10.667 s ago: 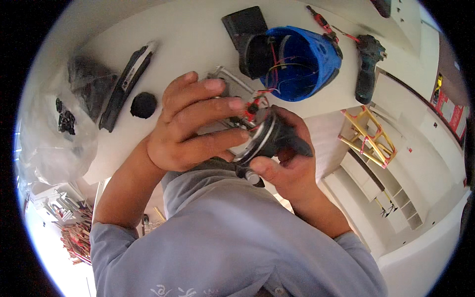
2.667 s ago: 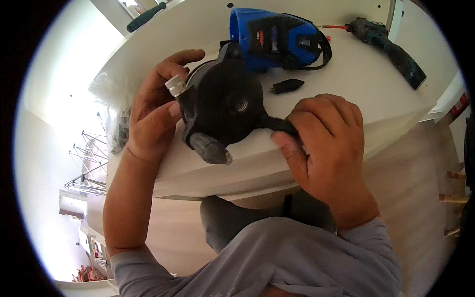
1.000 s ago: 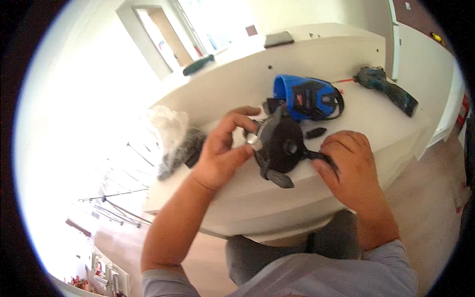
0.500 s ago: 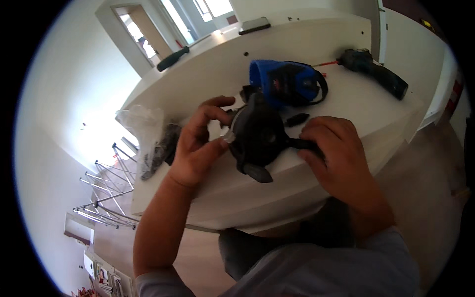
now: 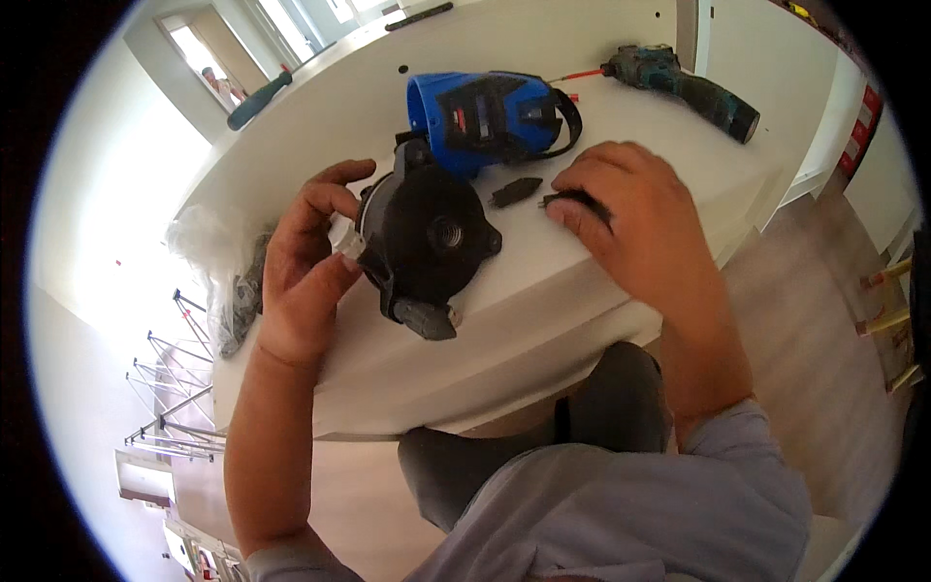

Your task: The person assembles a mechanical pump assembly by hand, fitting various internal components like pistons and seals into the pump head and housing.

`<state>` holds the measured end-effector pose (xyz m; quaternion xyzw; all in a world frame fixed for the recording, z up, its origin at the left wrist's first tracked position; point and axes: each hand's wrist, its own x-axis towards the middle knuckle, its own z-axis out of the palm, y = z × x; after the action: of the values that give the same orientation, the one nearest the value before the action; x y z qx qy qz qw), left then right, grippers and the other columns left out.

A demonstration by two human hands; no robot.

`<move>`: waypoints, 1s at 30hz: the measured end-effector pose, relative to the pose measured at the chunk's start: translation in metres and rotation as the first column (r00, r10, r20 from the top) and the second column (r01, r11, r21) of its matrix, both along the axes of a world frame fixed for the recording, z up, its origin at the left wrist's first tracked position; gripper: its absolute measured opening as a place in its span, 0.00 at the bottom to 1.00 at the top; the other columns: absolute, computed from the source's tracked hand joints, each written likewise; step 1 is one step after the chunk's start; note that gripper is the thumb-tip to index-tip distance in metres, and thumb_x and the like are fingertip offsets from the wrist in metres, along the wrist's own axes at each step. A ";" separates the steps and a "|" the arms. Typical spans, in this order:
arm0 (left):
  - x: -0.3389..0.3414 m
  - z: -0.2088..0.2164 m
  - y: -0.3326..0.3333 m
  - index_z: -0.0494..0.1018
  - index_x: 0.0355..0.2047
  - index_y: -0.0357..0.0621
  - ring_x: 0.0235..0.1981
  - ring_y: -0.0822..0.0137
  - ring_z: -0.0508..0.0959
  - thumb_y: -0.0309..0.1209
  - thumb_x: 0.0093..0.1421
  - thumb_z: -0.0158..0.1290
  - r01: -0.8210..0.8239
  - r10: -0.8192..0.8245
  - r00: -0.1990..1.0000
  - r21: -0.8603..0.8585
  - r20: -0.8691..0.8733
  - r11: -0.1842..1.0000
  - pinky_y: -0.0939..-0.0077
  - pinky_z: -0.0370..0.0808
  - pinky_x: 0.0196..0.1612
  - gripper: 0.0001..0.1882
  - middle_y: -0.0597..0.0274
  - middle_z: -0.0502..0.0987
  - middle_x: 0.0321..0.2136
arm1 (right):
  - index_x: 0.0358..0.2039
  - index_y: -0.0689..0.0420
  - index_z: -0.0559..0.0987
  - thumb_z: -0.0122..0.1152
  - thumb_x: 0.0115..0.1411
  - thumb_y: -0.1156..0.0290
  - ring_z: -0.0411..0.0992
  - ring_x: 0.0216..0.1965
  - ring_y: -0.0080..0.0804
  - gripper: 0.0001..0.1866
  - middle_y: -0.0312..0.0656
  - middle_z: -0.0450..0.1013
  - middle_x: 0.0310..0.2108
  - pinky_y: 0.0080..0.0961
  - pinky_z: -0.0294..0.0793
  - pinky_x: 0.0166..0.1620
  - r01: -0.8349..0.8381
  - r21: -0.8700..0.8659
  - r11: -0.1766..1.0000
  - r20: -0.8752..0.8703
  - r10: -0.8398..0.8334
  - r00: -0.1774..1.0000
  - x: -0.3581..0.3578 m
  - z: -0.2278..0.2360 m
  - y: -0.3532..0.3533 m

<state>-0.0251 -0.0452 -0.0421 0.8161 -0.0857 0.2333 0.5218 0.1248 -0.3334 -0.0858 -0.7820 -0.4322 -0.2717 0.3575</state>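
Observation:
My left hand grips the left side of a round black housing with stubby legs and a threaded hole in its middle, held up over the white table. My right hand rests palm down on the table to its right, fingertips on a small black piece. Another small black part lies just left of those fingers. A blue and black casing lies on its side behind the housing.
A dark green cordless drill lies at the table's far right. A green-handled screwdriver sits at the far left, and a clear plastic bag of dark parts at the left edge. Wooden floor lies to the right.
My right hand has let go of the black housing's leg and moved right, down onto the table over the small black piece. My left hand still holds the housing.

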 end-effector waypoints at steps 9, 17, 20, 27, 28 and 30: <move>-0.004 0.005 0.000 0.75 0.46 0.45 0.68 0.57 0.68 0.29 0.52 0.58 0.018 -0.022 0.999 0.081 0.049 0.997 0.64 0.56 0.73 0.19 0.49 0.73 0.64 | 0.31 0.59 0.79 0.77 0.58 0.51 0.76 0.33 0.45 0.23 0.47 0.74 0.32 0.37 0.76 0.39 -0.308 -0.033 0.951 0.253 0.306 0.918 -0.072 0.037 0.009; -0.005 0.004 0.004 0.74 0.49 0.45 0.70 0.56 0.67 0.32 0.54 0.60 0.027 -0.036 0.997 0.132 0.062 0.991 0.63 0.60 0.72 0.21 0.48 0.71 0.66 | 0.36 0.59 0.81 0.78 0.56 0.59 0.77 0.33 0.43 0.19 0.46 0.77 0.35 0.37 0.77 0.37 -0.305 -0.136 0.943 0.490 0.332 0.806 -0.079 0.047 0.032; -0.005 -0.001 0.003 0.75 0.48 0.44 0.67 0.58 0.69 0.26 0.57 0.59 0.053 -0.059 0.994 0.065 0.094 0.996 0.64 0.62 0.71 0.18 0.50 0.73 0.63 | 0.42 0.60 0.82 0.78 0.54 0.64 0.78 0.36 0.45 0.19 0.48 0.78 0.39 0.39 0.78 0.39 -0.356 -0.066 0.932 0.358 0.355 0.864 -0.079 0.046 0.031; 0.000 -0.006 0.011 0.76 0.49 0.42 0.66 0.59 0.71 0.24 0.59 0.61 0.051 -0.084 0.979 0.176 0.186 0.983 0.64 0.64 0.71 0.16 0.52 0.76 0.61 | 0.46 0.59 0.82 0.76 0.58 0.67 0.79 0.37 0.47 0.18 0.48 0.79 0.40 0.39 0.79 0.39 -0.393 -0.114 0.913 0.336 0.407 0.849 -0.076 0.043 0.031; 0.000 -0.007 0.011 0.77 0.49 0.43 0.66 0.58 0.71 0.24 0.60 0.61 0.047 -0.085 0.977 0.193 0.194 0.980 0.64 0.64 0.71 0.16 0.53 0.76 0.61 | 0.46 0.59 0.82 0.76 0.59 0.67 0.79 0.37 0.47 0.17 0.48 0.79 0.40 0.39 0.79 0.39 -0.366 -0.076 0.928 0.328 0.370 0.870 -0.077 0.041 0.032; 0.001 -0.008 0.012 0.77 0.49 0.42 0.66 0.58 0.72 0.25 0.60 0.62 0.052 -0.088 0.975 0.179 0.203 0.982 0.64 0.64 0.71 0.16 0.53 0.76 0.60 | 0.46 0.59 0.83 0.76 0.59 0.66 0.79 0.36 0.47 0.18 0.48 0.79 0.40 0.38 0.79 0.38 -0.313 -0.096 0.945 0.306 0.327 0.894 -0.077 0.040 0.034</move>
<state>-0.0243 -0.0333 -0.0497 0.8255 -0.1890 0.2914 0.4450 0.0476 -0.2998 -0.0459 -0.6539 -0.6126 -0.3221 0.3057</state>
